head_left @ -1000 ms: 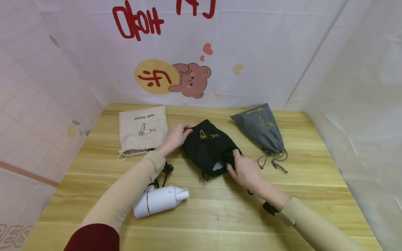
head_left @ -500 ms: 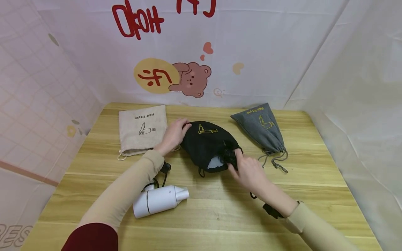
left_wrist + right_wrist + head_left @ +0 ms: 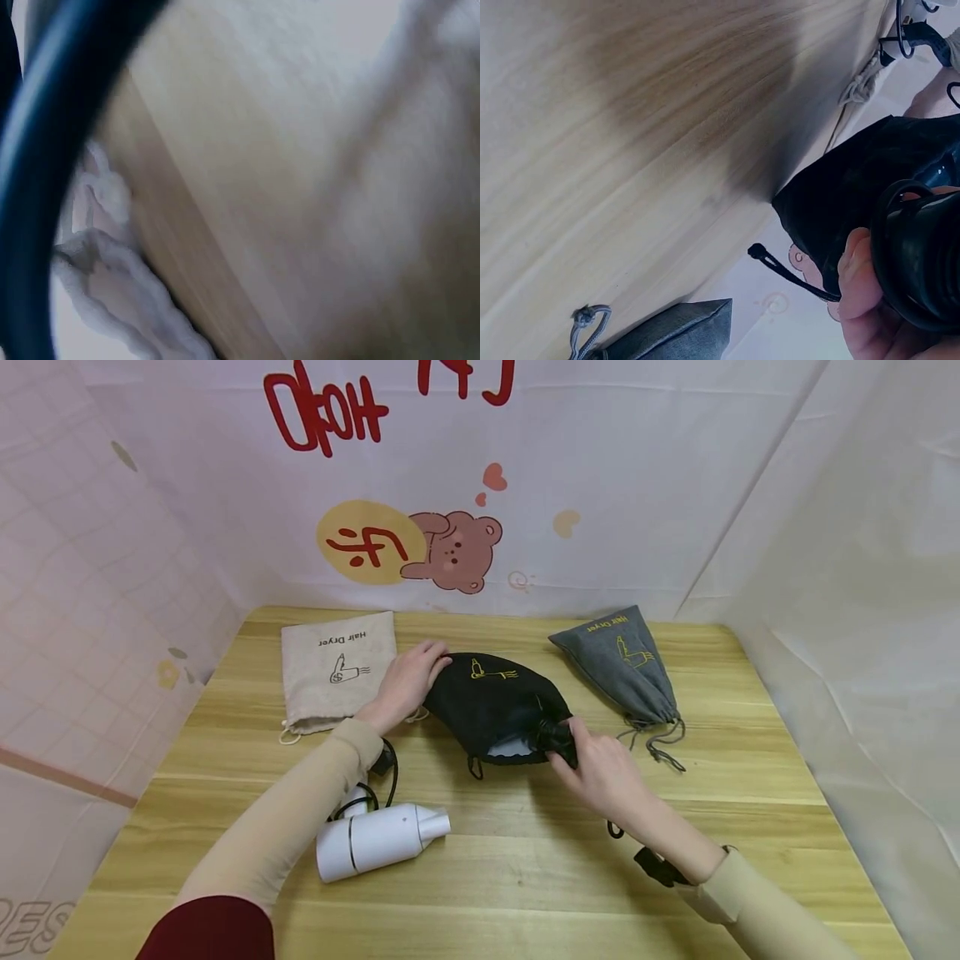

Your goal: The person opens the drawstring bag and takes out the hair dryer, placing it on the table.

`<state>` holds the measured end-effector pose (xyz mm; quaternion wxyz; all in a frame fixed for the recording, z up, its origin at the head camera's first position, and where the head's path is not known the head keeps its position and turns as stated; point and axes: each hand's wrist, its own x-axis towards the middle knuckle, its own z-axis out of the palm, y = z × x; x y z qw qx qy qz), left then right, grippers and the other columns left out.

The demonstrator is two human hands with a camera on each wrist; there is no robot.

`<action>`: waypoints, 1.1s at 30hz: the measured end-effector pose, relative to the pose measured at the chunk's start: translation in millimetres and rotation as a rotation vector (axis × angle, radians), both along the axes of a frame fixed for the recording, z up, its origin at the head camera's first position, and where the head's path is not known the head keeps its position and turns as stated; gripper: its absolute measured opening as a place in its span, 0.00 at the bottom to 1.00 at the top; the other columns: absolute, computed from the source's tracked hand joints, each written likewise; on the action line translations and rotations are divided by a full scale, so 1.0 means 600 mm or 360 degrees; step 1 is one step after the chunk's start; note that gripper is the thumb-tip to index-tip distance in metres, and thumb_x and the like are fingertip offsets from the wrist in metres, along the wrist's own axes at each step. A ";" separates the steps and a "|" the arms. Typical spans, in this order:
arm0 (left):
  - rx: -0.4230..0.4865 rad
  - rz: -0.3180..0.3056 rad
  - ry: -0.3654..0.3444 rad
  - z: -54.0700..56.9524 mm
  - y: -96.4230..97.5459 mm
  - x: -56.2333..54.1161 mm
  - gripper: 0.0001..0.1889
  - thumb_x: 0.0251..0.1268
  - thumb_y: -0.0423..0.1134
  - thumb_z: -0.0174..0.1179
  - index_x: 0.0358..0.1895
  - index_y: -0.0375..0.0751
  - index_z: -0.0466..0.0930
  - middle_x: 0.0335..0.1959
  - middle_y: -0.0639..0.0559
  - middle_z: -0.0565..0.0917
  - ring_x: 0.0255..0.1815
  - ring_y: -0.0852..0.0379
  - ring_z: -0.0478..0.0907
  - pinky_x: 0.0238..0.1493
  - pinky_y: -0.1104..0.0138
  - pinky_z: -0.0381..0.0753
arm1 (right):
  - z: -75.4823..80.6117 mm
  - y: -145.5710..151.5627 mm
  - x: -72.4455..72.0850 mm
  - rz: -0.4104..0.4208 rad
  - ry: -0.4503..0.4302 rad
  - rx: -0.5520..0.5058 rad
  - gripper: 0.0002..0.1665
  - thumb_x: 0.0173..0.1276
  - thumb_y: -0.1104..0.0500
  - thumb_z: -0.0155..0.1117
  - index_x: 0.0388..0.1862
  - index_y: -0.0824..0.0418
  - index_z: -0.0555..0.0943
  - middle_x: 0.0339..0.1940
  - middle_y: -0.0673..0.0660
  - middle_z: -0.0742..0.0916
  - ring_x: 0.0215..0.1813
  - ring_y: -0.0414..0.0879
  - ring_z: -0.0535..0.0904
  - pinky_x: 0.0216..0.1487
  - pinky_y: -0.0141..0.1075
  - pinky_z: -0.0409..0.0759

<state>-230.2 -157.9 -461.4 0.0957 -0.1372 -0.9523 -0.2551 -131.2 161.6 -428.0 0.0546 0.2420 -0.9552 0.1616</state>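
Observation:
In the head view my left hand (image 3: 407, 685) holds the closed far corner of a black drawstring bag (image 3: 487, 702) with a yellow hair dryer print. The bag's mouth faces me and shows a pale lining. My right hand (image 3: 606, 777) grips a black, rounded object (image 3: 558, 739) at the mouth, apparently a black hair dryer. Most of it is hidden by the bag and hand. The right wrist view shows its dark, ridged end (image 3: 930, 255) with a cord loop beside my fingers (image 3: 859, 274). A blurred black cord (image 3: 52, 142) crosses the left wrist view.
A beige drawstring bag (image 3: 341, 672) lies at the back left and a grey one (image 3: 626, 664) at the back right. Nearer, a white hair dryer (image 3: 378, 839) with a black cord rests left of centre on the wooden table (image 3: 540, 893).
The black bag has been tilted so its mouth gapes more towards me, and its print looks flatter. My left hand has shifted slightly left and away; my right hand still grips the black object.

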 end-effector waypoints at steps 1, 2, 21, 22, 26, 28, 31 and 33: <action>-0.0006 -0.0002 0.0010 -0.001 0.000 0.000 0.13 0.84 0.45 0.52 0.54 0.43 0.83 0.54 0.43 0.87 0.54 0.42 0.86 0.53 0.47 0.87 | 0.000 0.001 0.001 0.0002 0.0005 -0.0006 0.23 0.68 0.54 0.72 0.55 0.65 0.77 0.16 0.57 0.82 0.18 0.47 0.74 0.20 0.40 0.69; -0.0005 -0.0003 0.0019 -0.001 0.000 0.000 0.13 0.84 0.45 0.52 0.54 0.43 0.84 0.52 0.43 0.87 0.53 0.42 0.86 0.52 0.47 0.87 | 0.000 0.003 0.001 0.0000 0.0008 -0.0009 0.23 0.68 0.54 0.72 0.55 0.65 0.77 0.17 0.57 0.82 0.18 0.47 0.74 0.20 0.40 0.69; 0.0022 -0.0060 -0.0063 -0.003 0.008 0.001 0.14 0.85 0.45 0.52 0.53 0.39 0.83 0.51 0.40 0.87 0.52 0.40 0.86 0.56 0.48 0.85 | 0.004 0.000 0.030 -0.0002 0.0161 0.0156 0.26 0.66 0.52 0.74 0.55 0.64 0.76 0.18 0.60 0.84 0.20 0.56 0.81 0.18 0.46 0.74; 0.0034 -0.0068 -0.0119 -0.002 0.009 0.001 0.14 0.85 0.45 0.51 0.53 0.40 0.83 0.51 0.41 0.87 0.52 0.41 0.86 0.57 0.48 0.85 | 0.003 -0.001 0.031 0.0005 0.0174 0.0161 0.26 0.66 0.53 0.74 0.55 0.64 0.76 0.18 0.60 0.84 0.20 0.55 0.81 0.18 0.46 0.75; 0.0085 -0.0082 -0.0375 0.001 0.009 0.001 0.18 0.86 0.48 0.47 0.57 0.43 0.83 0.55 0.42 0.88 0.56 0.43 0.85 0.62 0.49 0.83 | -0.005 -0.001 0.032 0.0031 0.0204 0.0174 0.26 0.64 0.54 0.75 0.54 0.64 0.76 0.18 0.59 0.84 0.20 0.54 0.81 0.18 0.45 0.76; 0.0114 -0.0078 -0.0488 0.003 0.012 0.000 0.22 0.87 0.52 0.45 0.62 0.45 0.83 0.61 0.43 0.87 0.63 0.43 0.84 0.69 0.49 0.80 | -0.008 -0.001 0.032 0.0042 0.0220 0.0189 0.26 0.64 0.54 0.75 0.54 0.64 0.76 0.18 0.59 0.85 0.20 0.54 0.81 0.18 0.45 0.76; 0.0154 -0.0071 -0.0598 0.008 0.019 -0.002 0.26 0.85 0.59 0.44 0.65 0.49 0.83 0.63 0.45 0.87 0.66 0.44 0.82 0.72 0.49 0.79 | -0.012 -0.001 0.031 0.0063 0.0250 0.0213 0.26 0.64 0.54 0.75 0.55 0.63 0.76 0.20 0.59 0.86 0.21 0.55 0.82 0.19 0.46 0.77; 0.0164 -0.0081 -0.0612 0.010 0.026 -0.004 0.24 0.83 0.59 0.49 0.61 0.49 0.86 0.58 0.45 0.89 0.61 0.45 0.84 0.66 0.51 0.81 | -0.013 -0.001 0.031 0.0079 0.0268 0.0221 0.27 0.63 0.54 0.76 0.55 0.63 0.76 0.21 0.59 0.87 0.22 0.56 0.83 0.19 0.47 0.78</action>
